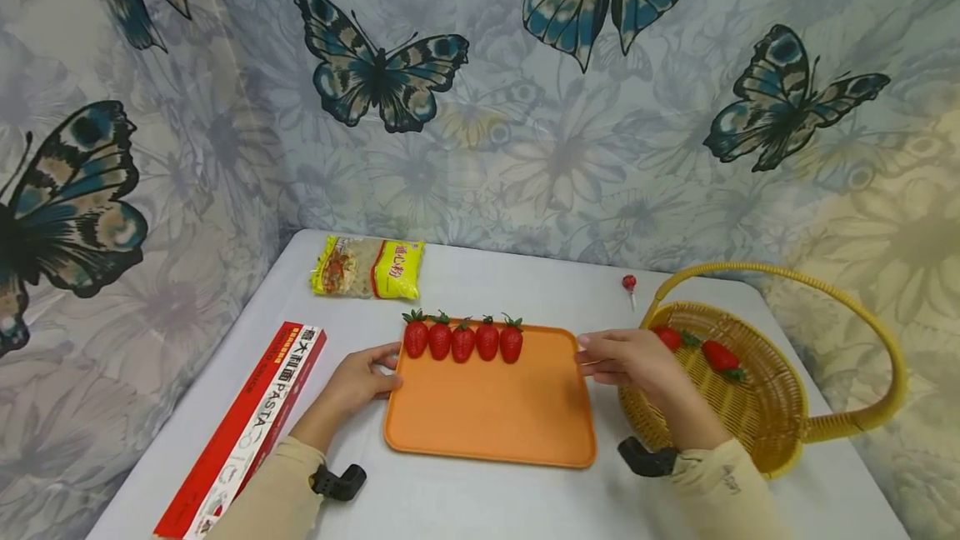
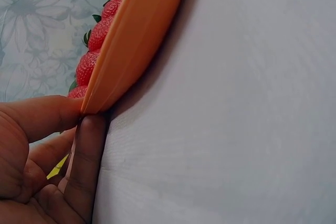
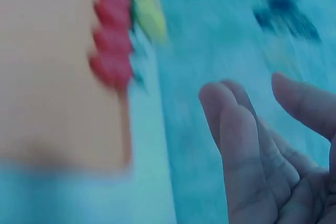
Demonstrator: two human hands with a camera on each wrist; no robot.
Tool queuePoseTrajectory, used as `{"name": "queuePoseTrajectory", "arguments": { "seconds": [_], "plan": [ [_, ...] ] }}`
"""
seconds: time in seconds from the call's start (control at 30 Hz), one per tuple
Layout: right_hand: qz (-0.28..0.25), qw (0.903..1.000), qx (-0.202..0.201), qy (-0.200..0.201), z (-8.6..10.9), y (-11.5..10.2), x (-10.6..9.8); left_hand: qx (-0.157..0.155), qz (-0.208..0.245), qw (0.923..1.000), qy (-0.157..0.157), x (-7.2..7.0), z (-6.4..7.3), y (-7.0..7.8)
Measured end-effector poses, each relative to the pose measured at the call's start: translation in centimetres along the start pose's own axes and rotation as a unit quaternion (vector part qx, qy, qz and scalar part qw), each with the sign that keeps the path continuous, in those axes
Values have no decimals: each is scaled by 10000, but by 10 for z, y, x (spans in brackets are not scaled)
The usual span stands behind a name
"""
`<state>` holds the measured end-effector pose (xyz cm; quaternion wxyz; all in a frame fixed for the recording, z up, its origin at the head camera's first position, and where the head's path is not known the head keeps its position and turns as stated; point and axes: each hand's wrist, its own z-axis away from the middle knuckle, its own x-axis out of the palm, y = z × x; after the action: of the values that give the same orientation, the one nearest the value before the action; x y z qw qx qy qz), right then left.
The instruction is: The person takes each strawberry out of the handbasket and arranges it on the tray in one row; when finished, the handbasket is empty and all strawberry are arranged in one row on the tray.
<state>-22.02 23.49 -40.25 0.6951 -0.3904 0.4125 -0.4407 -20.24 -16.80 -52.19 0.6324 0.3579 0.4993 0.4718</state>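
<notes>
An orange tray (image 1: 487, 415) lies on the white table, with a row of several strawberries (image 1: 462, 343) along its far edge, leaves pointing away. My left hand (image 1: 358, 380) is at the tray's left side. In the left wrist view the thumb (image 2: 47, 115) meets the rim from above and a finger (image 2: 90, 140) from below, pinching it. My right hand (image 1: 626, 361) hovers by the tray's right edge, beside the basket. The right wrist view shows its fingers (image 3: 241, 150) and thumb apart, nothing between them, off the tray's corner.
A yellow wicker basket (image 1: 780, 382) with a tall handle stands at right, with strawberries (image 1: 722, 356) inside. A lollipop (image 1: 629, 282) lies behind it. At the back left is a yellow pasta bag (image 1: 397, 269); a long red pasta box (image 1: 243, 432) lies at left. Patterned walls border the table.
</notes>
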Motion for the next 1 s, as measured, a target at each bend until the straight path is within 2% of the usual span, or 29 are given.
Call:
{"name": "queuePoseTrajectory", "arguments": {
  "seconds": [0.07,0.13,0.17,0.27,0.33,0.37,0.5,0.6,0.77,1.0],
  "plan": [
    [-294,9994,-64,-141,10,3,-32,-17,5,10000,38,-1,1,0],
    [-845,9958,-107,-344,12,12,-64,-30,21,10000,54,-3,2,1],
    [-1205,9912,-121,-527,11,18,-80,-36,22,10000,49,-3,2,0],
    [-2235,9698,-65,-975,6,39,-116,-37,21,10000,15,-4,3,0],
    [-2611,9593,77,-1074,2,51,-133,-20,20,10000,-10,-4,3,0],
    [-2682,9577,162,-1033,-1,55,-139,-31,13,10000,-1,-5,2,0],
    [-2661,9600,699,-514,-10,67,-153,-37,-27,10000,28,-5,2,0],
    [-2578,9602,1041,-274,-15,72,-157,-71,-26,10000,1,-3,3,1],
    [-2501,9585,1336,-285,-23,78,-159,-62,-30,10000,-28,0,2,3],
    [-2652,9491,1700,36,-38,74,-155,-51,-14,10000,-62,1,2,4]
  ]
}}
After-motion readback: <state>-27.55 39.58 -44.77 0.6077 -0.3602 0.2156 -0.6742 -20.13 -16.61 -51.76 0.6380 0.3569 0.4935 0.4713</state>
